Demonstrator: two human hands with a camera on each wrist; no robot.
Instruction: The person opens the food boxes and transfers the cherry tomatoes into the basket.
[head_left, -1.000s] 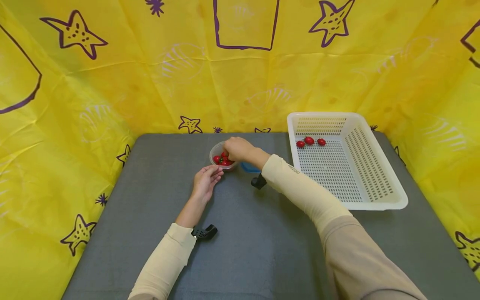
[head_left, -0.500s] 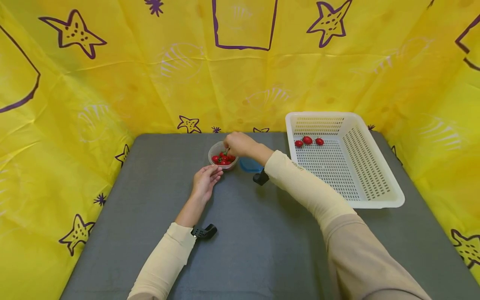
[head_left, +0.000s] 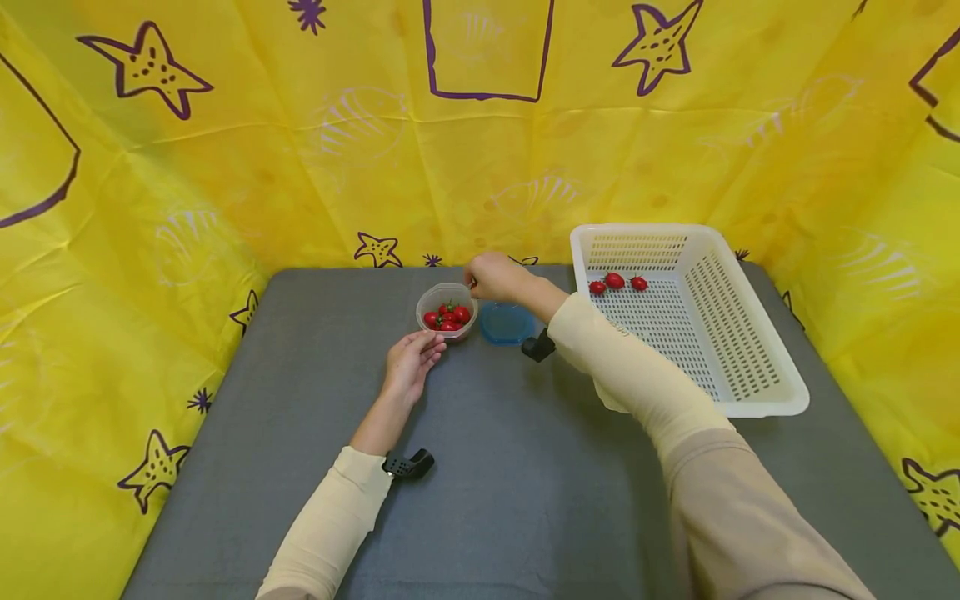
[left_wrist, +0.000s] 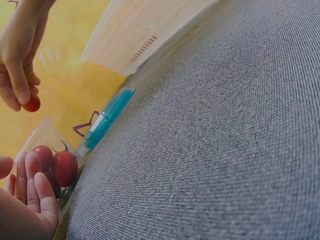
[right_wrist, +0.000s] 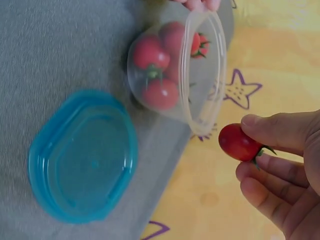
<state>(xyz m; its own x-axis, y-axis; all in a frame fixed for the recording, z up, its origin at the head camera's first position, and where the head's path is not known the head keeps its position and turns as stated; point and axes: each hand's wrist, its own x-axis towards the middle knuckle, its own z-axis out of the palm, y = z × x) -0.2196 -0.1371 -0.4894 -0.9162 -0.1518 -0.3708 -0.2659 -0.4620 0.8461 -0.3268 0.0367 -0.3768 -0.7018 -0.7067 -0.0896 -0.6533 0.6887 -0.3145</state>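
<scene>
A clear plastic container (head_left: 427,302) holding several cherry tomatoes (head_left: 447,317) stands near the back of the table. At its near rim is my left hand (head_left: 408,362), thumb and fingers gripping the edge. My right hand (head_left: 498,277) is raised just right of the container, above a blue lid (head_left: 506,324) that lies flat. Between its thumb and fingertips it pinches one red cherry tomato (right_wrist: 238,142), green stem toward the palm, clear of the rim. In the head view that tomato is hidden by the hand.
A white perforated basket (head_left: 701,333) sits at the right, with 3 cherry tomatoes (head_left: 615,281) in its back left corner. My right forearm passes in front of the basket's near left side. A yellow patterned cloth (head_left: 450,183) rises behind the grey table (head_left: 480,483).
My right hand has come up out of the container and moved right with a cherry tomato, uncovering more of the blue lid. My left hand has stayed at the rim.
</scene>
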